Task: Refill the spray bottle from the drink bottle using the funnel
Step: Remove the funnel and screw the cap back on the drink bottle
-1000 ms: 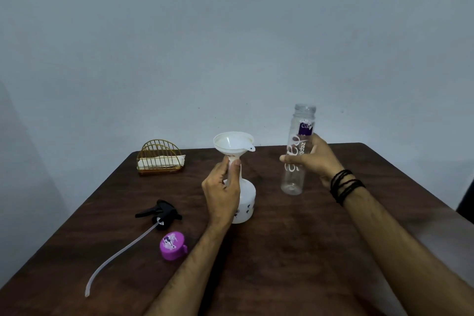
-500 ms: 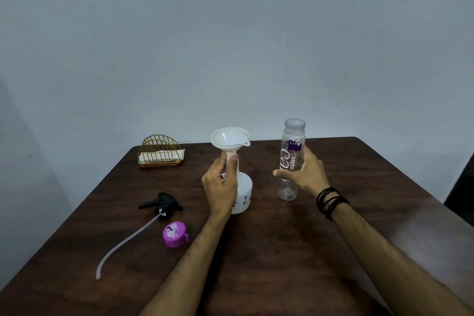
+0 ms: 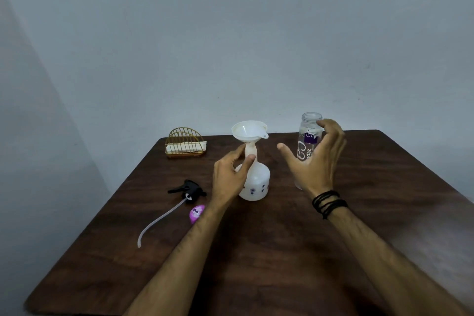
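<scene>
spray bottle (image 3: pixel 254 182) wearing funnel (image 3: pixel 249 131), both hands loosened

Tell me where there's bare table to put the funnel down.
Free: the near table between the forearms, and the right side beyond the drink bottle. Crowded: the left, where the sprayer head, purple cap and wire rack sit beside the spray bottle.
</scene>
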